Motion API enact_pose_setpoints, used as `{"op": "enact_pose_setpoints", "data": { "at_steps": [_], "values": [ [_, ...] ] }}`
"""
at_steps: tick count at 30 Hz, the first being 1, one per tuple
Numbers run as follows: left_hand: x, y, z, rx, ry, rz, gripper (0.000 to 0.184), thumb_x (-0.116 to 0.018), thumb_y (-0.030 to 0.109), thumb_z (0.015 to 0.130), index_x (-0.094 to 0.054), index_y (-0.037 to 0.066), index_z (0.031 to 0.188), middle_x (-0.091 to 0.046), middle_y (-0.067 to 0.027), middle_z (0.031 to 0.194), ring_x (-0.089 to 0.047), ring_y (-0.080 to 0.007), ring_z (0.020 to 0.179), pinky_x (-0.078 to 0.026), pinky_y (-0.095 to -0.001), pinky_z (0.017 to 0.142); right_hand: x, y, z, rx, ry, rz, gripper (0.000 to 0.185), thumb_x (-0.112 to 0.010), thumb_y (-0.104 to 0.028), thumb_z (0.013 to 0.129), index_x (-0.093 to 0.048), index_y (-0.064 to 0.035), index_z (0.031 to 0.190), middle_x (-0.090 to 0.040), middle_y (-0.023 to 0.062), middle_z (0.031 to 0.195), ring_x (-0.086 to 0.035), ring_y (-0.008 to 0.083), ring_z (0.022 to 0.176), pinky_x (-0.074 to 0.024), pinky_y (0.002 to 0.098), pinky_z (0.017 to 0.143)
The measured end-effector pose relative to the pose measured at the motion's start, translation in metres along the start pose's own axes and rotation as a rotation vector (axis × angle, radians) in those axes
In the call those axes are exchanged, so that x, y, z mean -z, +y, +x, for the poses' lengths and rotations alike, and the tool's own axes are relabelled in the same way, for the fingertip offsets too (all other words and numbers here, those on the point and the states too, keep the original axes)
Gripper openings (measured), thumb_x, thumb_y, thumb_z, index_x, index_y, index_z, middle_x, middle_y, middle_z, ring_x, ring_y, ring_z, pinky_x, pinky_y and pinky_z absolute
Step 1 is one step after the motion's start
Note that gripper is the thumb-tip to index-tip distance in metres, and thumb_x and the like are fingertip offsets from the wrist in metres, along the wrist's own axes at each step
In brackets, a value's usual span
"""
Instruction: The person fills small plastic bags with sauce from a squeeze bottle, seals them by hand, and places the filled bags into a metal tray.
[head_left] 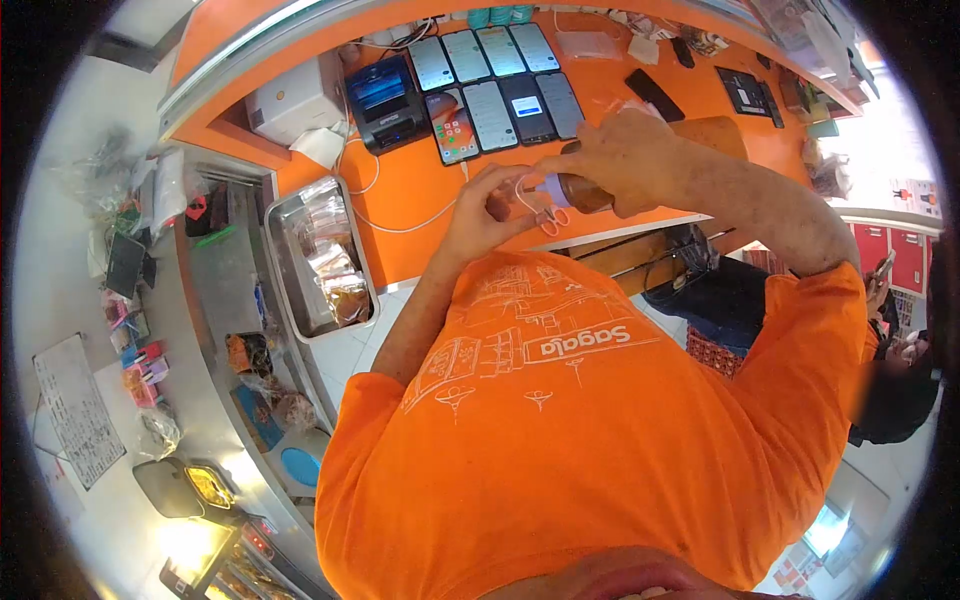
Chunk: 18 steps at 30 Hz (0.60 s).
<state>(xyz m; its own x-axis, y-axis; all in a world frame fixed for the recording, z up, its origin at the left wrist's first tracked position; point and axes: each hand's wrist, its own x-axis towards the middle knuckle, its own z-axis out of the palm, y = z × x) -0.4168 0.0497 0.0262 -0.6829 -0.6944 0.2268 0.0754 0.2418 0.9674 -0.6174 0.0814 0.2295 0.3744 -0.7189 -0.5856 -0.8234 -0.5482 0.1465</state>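
Note:
My right hand (627,158) is wrapped round a squeeze bottle (583,192) with brown contents and a pale lavender cap. The bottle lies tilted on its side, its nozzle pointing left at my other hand. My left hand (482,213) is closed, fingers curled and thumb forward. A pair of scissors (551,220) with pinkish-orange handle loops juts from its fingertips, just below the bottle's cap. The blades are hidden, and whether those fingers hold anything else I cannot tell. Both hands are over the front edge of an orange counter (400,232).
Several phones (492,115) lie in two rows behind my hands, beside a black printer (388,105). A white cable (412,230) crosses the counter. On the left stands a metal tray (300,322) of filled packets. A seated person (893,400) is at the right.

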Motion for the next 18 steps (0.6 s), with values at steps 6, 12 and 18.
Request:
{"op": "enact_pose_setpoints", "data": {
  "at_steps": [6, 12, 18],
  "values": [
    [0.011, 0.002, -0.005, 0.172, 0.012, -0.137, 0.061, -0.087, 0.004, 0.073, -0.060, 0.004, 0.128, -0.062, -0.0032, 0.114, -0.059, -0.0127, 0.101, -0.051, -0.0270, 0.081, -0.001, 0.005, -0.007, -0.033, 0.017, 0.317, 0.090, -0.087, -0.030, 0.065, -0.043, -0.0400, 0.143, -0.063, 0.0114, 0.116, -0.067, 0.0336, 0.101, -0.0525, 0.0471, 0.082],
    [0.040, -0.005, -0.015, 0.313, 0.091, -0.565, 0.055, -0.080, 0.019, 0.083, -0.059, 0.007, 0.132, -0.062, -0.0052, 0.110, -0.062, -0.0158, 0.094, -0.053, -0.0340, 0.087, -0.098, 0.002, 0.024, -0.024, 0.641, 0.806, 0.088, -0.091, -0.030, 0.064, -0.046, -0.0174, 0.139, -0.060, 0.0141, 0.127, -0.062, 0.0366, 0.113, -0.0502, 0.0452, 0.094],
    [0.042, 0.013, -0.010, 0.176, 0.230, -0.967, 0.062, -0.069, 0.033, 0.091, -0.045, 0.008, 0.143, -0.060, -0.0093, 0.116, -0.060, -0.0238, 0.108, -0.053, -0.0368, 0.084, -0.249, -0.004, 0.071, -0.390, 1.211, 1.027, 0.095, -0.095, -0.032, 0.063, -0.041, -0.0056, 0.137, -0.053, 0.0155, 0.132, -0.056, 0.0304, 0.121, -0.0476, 0.0427, 0.099]
  ]
}}
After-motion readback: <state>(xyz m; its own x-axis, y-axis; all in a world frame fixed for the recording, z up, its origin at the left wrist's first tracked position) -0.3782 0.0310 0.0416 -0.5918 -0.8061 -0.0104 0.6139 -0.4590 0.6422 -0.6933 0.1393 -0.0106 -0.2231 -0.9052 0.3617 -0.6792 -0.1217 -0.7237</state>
